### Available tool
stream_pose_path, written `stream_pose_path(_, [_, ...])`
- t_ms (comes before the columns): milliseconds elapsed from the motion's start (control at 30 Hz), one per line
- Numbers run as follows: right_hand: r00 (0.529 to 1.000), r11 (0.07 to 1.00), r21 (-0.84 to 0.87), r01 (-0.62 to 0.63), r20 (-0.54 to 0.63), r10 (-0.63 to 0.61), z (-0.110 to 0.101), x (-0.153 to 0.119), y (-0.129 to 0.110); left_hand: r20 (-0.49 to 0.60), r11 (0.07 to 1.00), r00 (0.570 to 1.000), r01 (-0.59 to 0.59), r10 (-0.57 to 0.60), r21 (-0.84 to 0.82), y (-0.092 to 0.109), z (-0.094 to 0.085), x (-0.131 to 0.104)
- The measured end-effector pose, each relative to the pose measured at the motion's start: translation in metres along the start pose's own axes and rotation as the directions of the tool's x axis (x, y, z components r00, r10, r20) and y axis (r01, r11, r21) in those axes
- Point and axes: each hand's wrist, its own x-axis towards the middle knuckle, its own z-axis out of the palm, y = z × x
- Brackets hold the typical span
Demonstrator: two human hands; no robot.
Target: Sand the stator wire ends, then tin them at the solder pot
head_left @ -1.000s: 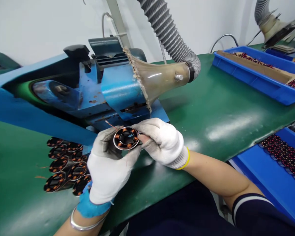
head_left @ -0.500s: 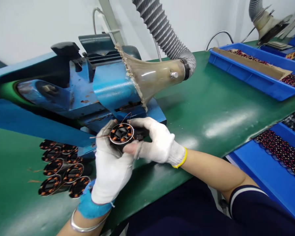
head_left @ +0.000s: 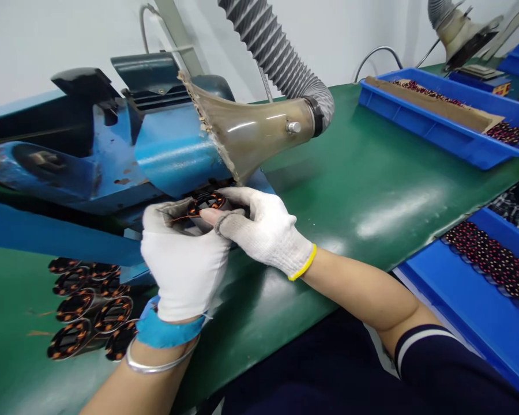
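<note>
Between my gloved hands is a motor stator (head_left: 208, 203), a short dark cylinder with copper windings showing in its ring-shaped end. My left hand (head_left: 184, 248) is wrapped round its left side, where a thin copper wire sticks out. On the right side, my right hand (head_left: 257, 225) grips it, the thumb lying across the near rim. The stator is right at the lower edge of the blue belt grinder (head_left: 177, 155), under the translucent suction hood (head_left: 251, 132). Whether it touches the machine is hidden.
Several similar stators (head_left: 86, 305) stand grouped on the green table (head_left: 350, 190) at left. A grey ribbed hose (head_left: 281, 52) rises from the hood. One blue tray (head_left: 428, 121) of small dark parts sits at back right, another blue tray (head_left: 454, 288) lies below the table edge.
Both hands have moved the stator up and away from me, in under the hood's lower edge. Its end is now partly covered by my right thumb. The view has shifted slightly.
</note>
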Motion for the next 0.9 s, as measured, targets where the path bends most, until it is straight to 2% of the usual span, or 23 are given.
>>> stream_pose_path(200, [0.996,0.996,0.079,-0.035,-0.079,0.041,0.003,-0.002,0.001,-0.021,0.993,0.998,-0.054,0.056,0.102,0.002,0.002,0.002])
stream_pose_path(333, [0.994,0.991,0.134,-0.027,-0.099,0.041,0.002,0.0,0.002,-0.038,0.995,0.998,-0.053,0.057,0.087,0.005,0.006,0.002])
stream_pose_path(567, [0.987,0.989,0.13,-0.074,-0.133,0.092,0.002,0.001,0.002,-0.054,0.993,0.997,-0.05,0.056,0.106,0.007,0.011,0.005])
stream_pose_path(733, [0.986,0.988,0.135,-0.069,-0.14,0.088,0.0,-0.009,0.009,-0.039,0.997,0.996,-0.079,0.079,0.005,0.001,0.009,-0.005])
stream_pose_path(833, [0.994,0.999,0.049,0.006,-0.113,0.0,-0.001,-0.022,0.014,-0.061,0.986,0.988,-0.148,0.143,-0.08,-0.013,0.0,-0.021])
stream_pose_path(900, [0.983,0.983,-0.08,0.162,-0.07,-0.168,-0.003,-0.027,0.017,-0.098,0.962,0.969,-0.24,0.228,-0.133,-0.024,-0.006,-0.03])
